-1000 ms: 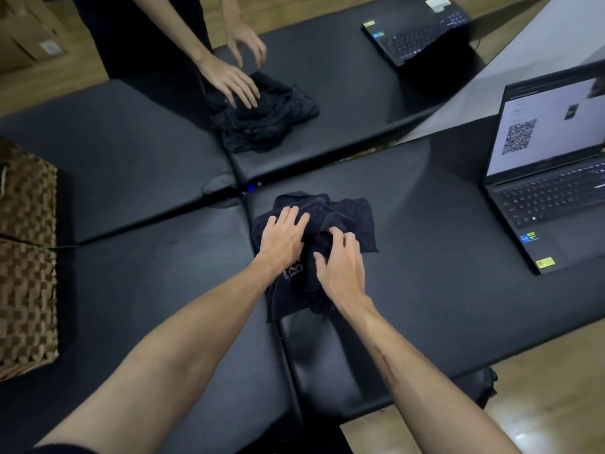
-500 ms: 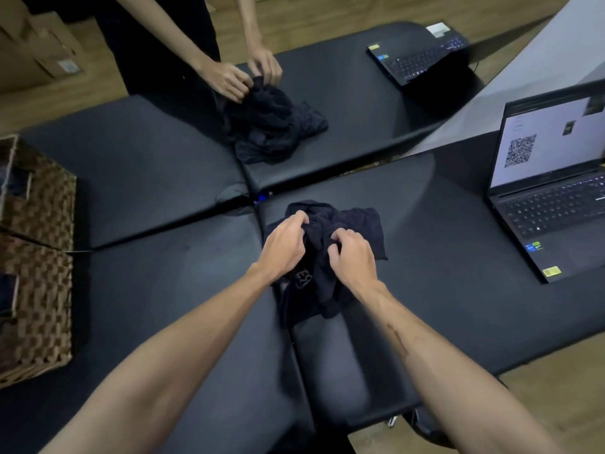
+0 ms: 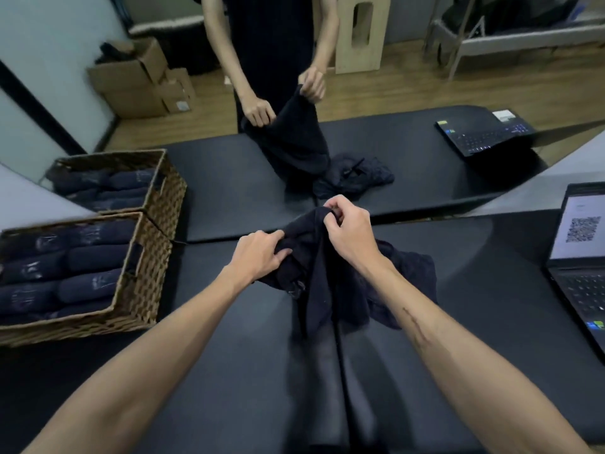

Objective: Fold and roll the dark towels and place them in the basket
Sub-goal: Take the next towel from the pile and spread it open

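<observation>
Clearly the work is well along yet unfinished. Nearest, the left hand (image 3: 258, 257) and right hand (image 3: 348, 234) each close their grip on a crumpled dark navy cloth towel (image 3: 330, 273): the left pinches a bunched fold, the right lifts an edge higher, and the rest sags onto the black padded desk (image 3: 229, 371) below and right of the grip. It is neither folded nor rolled; I judge the hands are hunting for corners to spread it flat. Left of the grip stands a woven brown wicker basket (image 3: 140, 290), already packed with rows of rolled dark towels (image 3: 82, 257); a second wicker basket (image 3: 163, 191) behind it is likewise filled. Beyond the grip, another loose dark towel (image 3: 357, 176) lies waiting, and a second person (image 3: 271, 44) holds up one more. Right of the grip sits an open laptop (image 3: 576, 257); far behind are cardboard boxes (image 3: 140, 83) on wooden floor (image 3: 393, 90).
</observation>
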